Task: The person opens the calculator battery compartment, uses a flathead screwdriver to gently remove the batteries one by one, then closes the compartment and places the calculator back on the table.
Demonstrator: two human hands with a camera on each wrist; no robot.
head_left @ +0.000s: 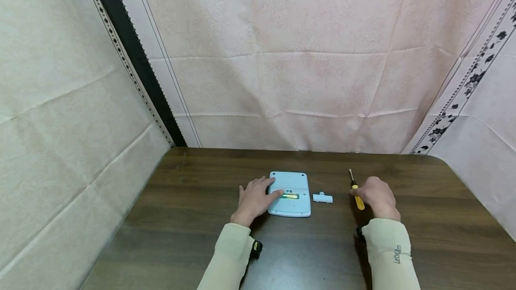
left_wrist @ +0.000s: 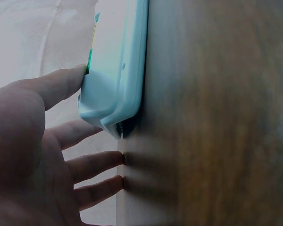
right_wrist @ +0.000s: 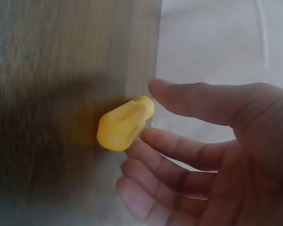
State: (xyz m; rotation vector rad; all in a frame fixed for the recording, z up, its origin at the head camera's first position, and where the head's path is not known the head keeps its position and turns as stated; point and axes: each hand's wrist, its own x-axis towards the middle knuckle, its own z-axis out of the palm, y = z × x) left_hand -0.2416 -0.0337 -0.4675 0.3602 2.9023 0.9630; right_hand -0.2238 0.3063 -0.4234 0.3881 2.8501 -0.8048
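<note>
A flat light-blue device lies with its open battery compartment upward, and its kind does not show. Inside sits a green and gold battery. From the left, my left hand rests at the device, thumb on its back by the compartment, index finger at the edge; the other fingertips reach down to the table in the left wrist view. A yellow screwdriver with a dark collar lies to the right, shaft pointing away. My right hand is around its handle, fingers loosely bent, thumb apart from the handle in the right wrist view.
Between device and screwdriver lies a small light-blue battery cover with a tab. All of it is on a brown wooden table. Pale patterned cloth hangs behind the far edge and at both sides.
</note>
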